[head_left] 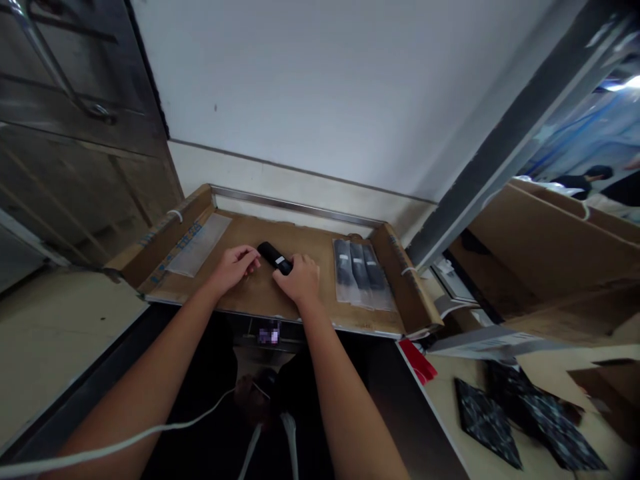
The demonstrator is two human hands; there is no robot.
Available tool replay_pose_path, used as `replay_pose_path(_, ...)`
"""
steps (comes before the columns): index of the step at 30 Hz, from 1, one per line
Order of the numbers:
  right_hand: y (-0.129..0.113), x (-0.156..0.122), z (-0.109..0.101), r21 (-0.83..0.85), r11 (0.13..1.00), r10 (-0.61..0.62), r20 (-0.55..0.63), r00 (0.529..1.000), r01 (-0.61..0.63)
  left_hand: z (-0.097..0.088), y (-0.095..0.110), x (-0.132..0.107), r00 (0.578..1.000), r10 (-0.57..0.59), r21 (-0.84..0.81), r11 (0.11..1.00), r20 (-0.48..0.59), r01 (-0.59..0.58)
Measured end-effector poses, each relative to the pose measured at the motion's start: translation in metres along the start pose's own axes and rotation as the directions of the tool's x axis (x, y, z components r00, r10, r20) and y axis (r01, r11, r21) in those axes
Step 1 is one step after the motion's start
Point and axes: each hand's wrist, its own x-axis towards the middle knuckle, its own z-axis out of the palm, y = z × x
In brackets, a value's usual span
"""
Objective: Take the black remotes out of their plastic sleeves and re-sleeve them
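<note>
My right hand [300,280] rests on a black remote control [274,257] with a small white label, gripping its near end. The remote lies slanted on a brown cardboard sheet [310,243]. My left hand [233,269] sits just left of the remote, fingers loosely curled, their tips close to its far end, with nothing visible in them. To the right of my right hand lies a clear plastic bag of several black remote-like items [357,270]. An empty-looking clear plastic sleeve [200,245] lies to the left of my left hand.
Folded cardboard flaps [403,287] rise at both ends of the sheet, with a metal strip [295,207] behind it. A steel cabinet [75,133] stands at left. Black patterned panels [487,423] and a red tag [417,360] lie at lower right. A person [585,181] stands far off.
</note>
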Motion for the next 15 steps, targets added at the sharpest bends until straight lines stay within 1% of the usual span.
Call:
replay_pose_path(3,-0.0016,-0.0016,0.0008,-0.059,0.998,0.014,-0.023,1.000,-0.016,0.0000,-0.0015,0.0006,1.000,0.002,-0.002,1.000,-0.002,-0.002)
replay_pose_path(5,-0.0014,-0.0015,0.0012,-0.064,0.998,0.018,-0.028,0.999,-0.020,-0.0004,-0.0012,0.0002,1.000,0.009,-0.001,1.000,0.000,-0.009)
replay_pose_path(8,-0.0001,-0.0005,0.0006,-0.038,0.999,0.005,-0.023,1.000,-0.006,-0.0009,0.0006,-0.0006,1.000,0.018,0.013,1.000,0.009,-0.018)
replay_pose_path(11,0.0009,-0.0001,-0.0009,0.000,1.000,-0.012,0.008,1.000,0.012,-0.0010,0.0028,-0.0013,1.000,0.014,0.034,0.999,0.014,-0.015)
replay_pose_path(15,0.0012,-0.0011,-0.0012,0.053,0.998,0.044,0.052,0.998,-0.046,-0.0016,0.0055,-0.0024,1.000,0.023,0.056,0.998,0.017,-0.024)
